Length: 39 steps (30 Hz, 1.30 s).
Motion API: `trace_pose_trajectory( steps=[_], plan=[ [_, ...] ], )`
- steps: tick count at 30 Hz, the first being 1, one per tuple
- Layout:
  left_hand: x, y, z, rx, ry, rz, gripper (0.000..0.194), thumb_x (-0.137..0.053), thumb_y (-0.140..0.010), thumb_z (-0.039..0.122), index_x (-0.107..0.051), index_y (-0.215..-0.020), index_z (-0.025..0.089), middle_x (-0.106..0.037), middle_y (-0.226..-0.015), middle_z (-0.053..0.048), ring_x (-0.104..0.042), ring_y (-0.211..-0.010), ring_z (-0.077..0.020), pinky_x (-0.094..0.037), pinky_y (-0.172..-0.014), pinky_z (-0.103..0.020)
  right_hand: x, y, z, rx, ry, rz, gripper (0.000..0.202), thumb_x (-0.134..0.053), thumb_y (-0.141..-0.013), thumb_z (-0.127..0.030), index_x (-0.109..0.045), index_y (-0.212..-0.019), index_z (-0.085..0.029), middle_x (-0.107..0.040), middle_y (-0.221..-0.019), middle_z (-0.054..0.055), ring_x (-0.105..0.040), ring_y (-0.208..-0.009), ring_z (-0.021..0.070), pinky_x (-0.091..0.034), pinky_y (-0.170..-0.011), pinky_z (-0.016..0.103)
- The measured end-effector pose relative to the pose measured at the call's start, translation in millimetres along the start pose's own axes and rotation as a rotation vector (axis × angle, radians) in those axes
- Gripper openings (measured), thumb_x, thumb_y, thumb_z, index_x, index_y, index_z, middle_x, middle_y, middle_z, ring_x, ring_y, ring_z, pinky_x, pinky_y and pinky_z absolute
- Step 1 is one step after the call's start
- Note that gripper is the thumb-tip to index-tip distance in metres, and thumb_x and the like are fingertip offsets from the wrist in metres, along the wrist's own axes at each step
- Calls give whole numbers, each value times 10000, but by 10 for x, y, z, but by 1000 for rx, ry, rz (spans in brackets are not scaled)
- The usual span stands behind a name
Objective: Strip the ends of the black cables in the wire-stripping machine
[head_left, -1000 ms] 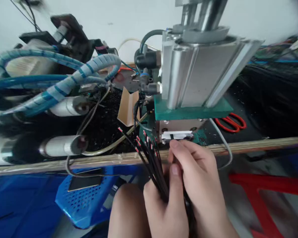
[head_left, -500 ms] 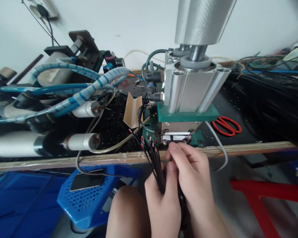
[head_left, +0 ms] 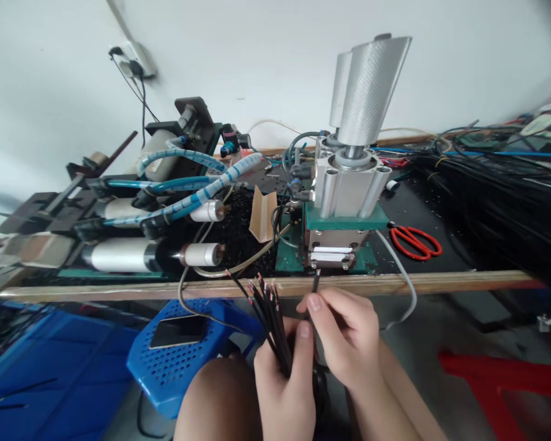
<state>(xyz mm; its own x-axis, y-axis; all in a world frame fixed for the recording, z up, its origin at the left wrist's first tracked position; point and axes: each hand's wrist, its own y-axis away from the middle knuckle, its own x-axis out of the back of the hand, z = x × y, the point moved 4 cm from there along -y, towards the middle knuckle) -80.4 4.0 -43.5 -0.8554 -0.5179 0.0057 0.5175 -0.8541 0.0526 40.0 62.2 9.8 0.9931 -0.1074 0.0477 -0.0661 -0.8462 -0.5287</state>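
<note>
A bundle of black cables (head_left: 275, 334) sits in my left hand (head_left: 284, 380), its ends fanned out with small red and white wire tips. My right hand (head_left: 344, 334), close on the right, pinches a single black cable (head_left: 316, 283) whose tip points up and shows short coloured wires. Just beyond that tip stands a pneumatic press (head_left: 344, 190) with a silver cylinder on a green plate. Its low front slot (head_left: 333, 257) bears white strips, and the cable tip is apart from it. The lower lengths of the cables are partly hidden behind my hands.
Red-handled scissors (head_left: 416, 242) lie right of the press, and a thick heap of black cables (head_left: 482, 196) beyond. More cylinders with blue hoses (head_left: 202, 193) fill the left. A phone (head_left: 179, 331) rests on a blue stool (head_left: 165, 367). The wooden bench edge (head_left: 441, 283) runs across.
The single cable's end, earlier at the press slot, is now drawn back toward me in my right hand. My view has tilted up and shows more of the bench.
</note>
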Motion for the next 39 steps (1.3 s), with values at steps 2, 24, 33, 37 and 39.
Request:
trace_pose_trajectory(
  steps=[2,24,33,37,39],
  plan=[
    [65,17,51,-29,23,39,335,-869,-872,524,-861,-896,190,-862,-929,-83,-816,-889,-259,-654,-814,-286,-34,15,-36,27,40,-2,332,-609,-1062,-231,-701,-746,-189,-645,-624,-18,-568,-539,109,-417,-545,222],
    [218,66,271,-102,42,63,219,-810,-878,365,-831,-1027,206,-865,-1084,-92,-819,-1028,-272,-649,-943,-337,-160,120,-85,-133,-76,-233,330,-576,-1121,-389,-737,-891,-215,-619,-602,-18,-653,-618,184,-465,-599,261],
    [244,78,179,-94,68,89,224,-797,-914,371,-850,-1056,207,-862,-1079,-88,-807,-1004,-251,-651,-891,-301,-169,84,-114,-161,-150,-333,465,-561,-1132,-407,-565,-705,-222,-576,-596,-24,-602,-570,146,-438,-561,244],
    [248,63,115,-90,76,72,209,-795,-927,348,-852,-1075,212,-855,-1133,-88,-794,-1061,-255,-640,-934,-306,-175,96,-109,-150,-126,-320,466,-560,-1128,-417,-585,-710,-213,-629,-643,-5,-599,-576,140,-434,-555,239],
    [245,56,107,-97,102,84,209,-800,-917,344,-853,-1070,212,-851,-1142,-90,-789,-1073,-269,-645,-929,-322,-172,96,-114,-136,-102,-314,471,-557,-1126,-417,-581,-703,-209,-647,-664,5,-595,-577,138,-428,-552,241]
  ],
)
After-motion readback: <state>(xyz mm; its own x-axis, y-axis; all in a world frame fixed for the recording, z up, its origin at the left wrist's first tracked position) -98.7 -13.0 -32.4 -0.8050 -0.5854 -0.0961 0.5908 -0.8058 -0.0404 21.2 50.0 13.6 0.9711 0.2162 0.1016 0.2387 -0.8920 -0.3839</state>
